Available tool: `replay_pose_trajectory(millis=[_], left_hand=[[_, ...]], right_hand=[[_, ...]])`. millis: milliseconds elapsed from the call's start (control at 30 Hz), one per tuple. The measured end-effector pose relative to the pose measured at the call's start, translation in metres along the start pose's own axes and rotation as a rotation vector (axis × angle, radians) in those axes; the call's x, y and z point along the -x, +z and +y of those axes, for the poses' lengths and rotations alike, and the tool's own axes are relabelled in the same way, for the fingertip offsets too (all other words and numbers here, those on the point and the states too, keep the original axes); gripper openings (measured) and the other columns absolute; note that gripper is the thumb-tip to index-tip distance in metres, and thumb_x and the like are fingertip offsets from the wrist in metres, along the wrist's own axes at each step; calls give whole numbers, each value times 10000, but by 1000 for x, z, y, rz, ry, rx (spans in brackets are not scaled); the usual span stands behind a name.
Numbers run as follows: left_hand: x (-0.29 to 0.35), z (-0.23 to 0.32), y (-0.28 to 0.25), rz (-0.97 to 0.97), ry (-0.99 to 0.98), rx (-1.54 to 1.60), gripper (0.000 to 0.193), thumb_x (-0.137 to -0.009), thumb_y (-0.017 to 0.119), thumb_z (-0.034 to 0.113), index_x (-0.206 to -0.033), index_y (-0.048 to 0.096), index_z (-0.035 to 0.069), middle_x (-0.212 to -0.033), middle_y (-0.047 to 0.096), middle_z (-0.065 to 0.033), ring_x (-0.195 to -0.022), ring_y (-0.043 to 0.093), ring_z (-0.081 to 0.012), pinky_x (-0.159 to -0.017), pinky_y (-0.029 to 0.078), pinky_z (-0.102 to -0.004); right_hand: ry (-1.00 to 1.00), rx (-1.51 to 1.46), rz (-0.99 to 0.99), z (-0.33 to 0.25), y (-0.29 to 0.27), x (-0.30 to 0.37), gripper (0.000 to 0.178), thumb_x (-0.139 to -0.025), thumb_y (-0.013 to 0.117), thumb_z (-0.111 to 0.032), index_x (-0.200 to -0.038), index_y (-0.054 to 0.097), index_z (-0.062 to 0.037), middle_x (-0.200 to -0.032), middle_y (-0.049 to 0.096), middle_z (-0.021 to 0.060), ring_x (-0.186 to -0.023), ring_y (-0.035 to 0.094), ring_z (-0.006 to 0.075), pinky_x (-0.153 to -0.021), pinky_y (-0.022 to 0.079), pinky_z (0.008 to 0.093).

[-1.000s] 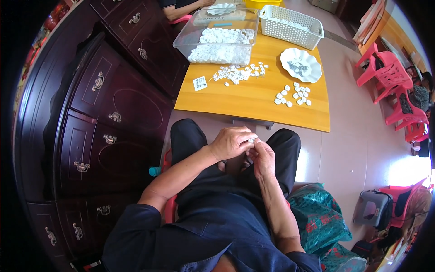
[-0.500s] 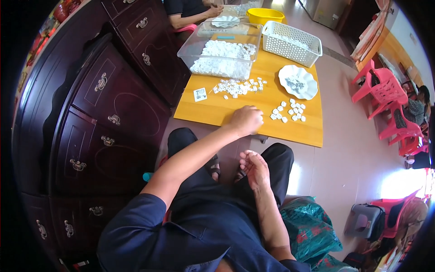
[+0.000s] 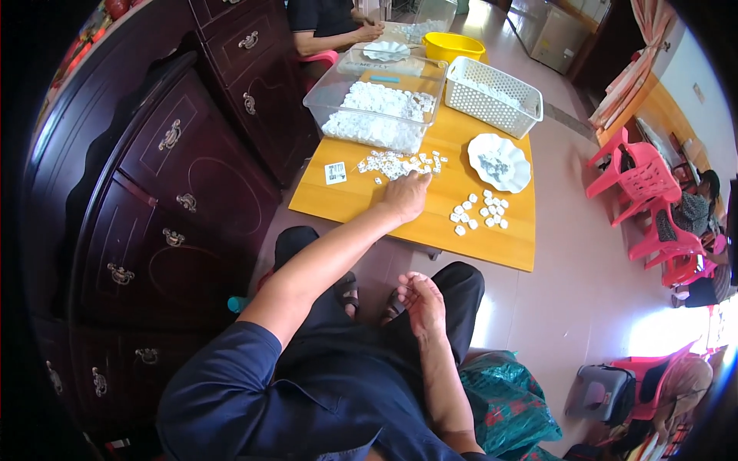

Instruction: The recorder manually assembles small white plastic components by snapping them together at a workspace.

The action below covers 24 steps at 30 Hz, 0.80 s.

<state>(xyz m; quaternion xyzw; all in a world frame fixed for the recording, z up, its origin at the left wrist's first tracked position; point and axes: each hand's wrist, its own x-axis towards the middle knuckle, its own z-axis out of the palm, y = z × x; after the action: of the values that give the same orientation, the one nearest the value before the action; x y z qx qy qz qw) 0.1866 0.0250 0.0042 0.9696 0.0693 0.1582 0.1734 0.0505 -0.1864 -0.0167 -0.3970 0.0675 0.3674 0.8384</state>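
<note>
White small pieces [image 3: 400,163] lie scattered on the yellow table [image 3: 346,203] — left hand [image 3: 405,195] rests at their near edge, grasp not discernible. Right hand [image 3: 421,305] — loosely curled, empty — hangs below the table, over the lap.

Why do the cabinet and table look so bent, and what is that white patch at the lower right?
Head view: the fisheye lens bows the dark cabinet and yellow table toward the black rim; daylight glare washes out the floor; the left hand on the table looks sharp.
</note>
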Motion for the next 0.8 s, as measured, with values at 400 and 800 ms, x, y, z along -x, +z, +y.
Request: replay_pose_trajectory(millis=[400,800], left_hand=[[46,-9,-4,110,136,62,211,-883,667,184,-1047,679,52,-954,596,-125,-889,643,-320,-759,515,-458],[118,-21,-34,270,404,104,217,-774,769,191,-948,694,85,-908,616,-32,-884,611,-227,-753,503,-372]], right_hand=[[12,20,25,4,3,0,186,-1023,556,-189,-1092,664,-55,-989,735,82,-791,682,140,-753,557,273],[45,48,-8,12,1,-4,188,-1020,564,-195,-1097,664,-55,-998,734,79,-797,676,131,-745,544,266]])
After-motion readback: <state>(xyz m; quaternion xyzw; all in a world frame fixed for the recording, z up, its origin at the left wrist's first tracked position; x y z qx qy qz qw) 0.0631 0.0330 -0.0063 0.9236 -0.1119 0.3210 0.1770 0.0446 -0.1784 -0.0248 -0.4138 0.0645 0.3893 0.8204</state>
